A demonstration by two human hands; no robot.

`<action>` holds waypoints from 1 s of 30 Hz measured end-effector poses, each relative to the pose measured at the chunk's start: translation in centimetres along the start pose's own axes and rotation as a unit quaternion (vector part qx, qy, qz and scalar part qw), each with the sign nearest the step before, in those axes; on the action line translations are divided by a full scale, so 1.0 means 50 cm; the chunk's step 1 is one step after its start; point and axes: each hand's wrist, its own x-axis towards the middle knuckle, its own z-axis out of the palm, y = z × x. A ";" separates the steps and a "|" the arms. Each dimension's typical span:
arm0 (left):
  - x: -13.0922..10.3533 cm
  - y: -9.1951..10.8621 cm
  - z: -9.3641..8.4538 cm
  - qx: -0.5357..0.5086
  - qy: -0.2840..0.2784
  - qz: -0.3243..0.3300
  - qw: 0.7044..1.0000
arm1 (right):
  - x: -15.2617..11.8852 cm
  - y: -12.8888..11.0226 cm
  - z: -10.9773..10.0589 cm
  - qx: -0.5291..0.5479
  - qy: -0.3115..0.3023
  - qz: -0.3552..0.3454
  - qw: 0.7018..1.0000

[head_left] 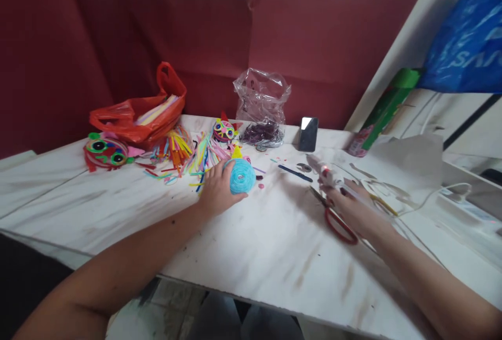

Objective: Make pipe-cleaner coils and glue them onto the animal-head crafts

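Note:
My left hand (217, 187) is closed around the left side of a light blue wound ball (240, 176), like coiled yarn or pipe cleaner, with a small hole facing me. On the right, my right hand (349, 204), blurred by motion, grips what looks like a white hot glue gun (331, 177), its nozzle pointing away to the left. Beside that hand lie red-handled scissors (340, 226), partly beneath it. A dark blue pen-like stick (295, 173) rests between the two hands, near a small grey disc (304, 167).
Behind my left hand are loose coloured pipe cleaners (207, 154), two decorated faces, one large (105, 153), one small (225, 129), and a red bag (137, 115). A clear bag (262, 110), a phone (308, 134) and a green box (388, 110) stand behind. Cables (423, 201) run at right.

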 end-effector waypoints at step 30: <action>-0.005 0.021 0.000 0.082 -0.001 0.037 0.996 | -0.117 -0.093 0.108 0.109 -0.192 -0.146 0.964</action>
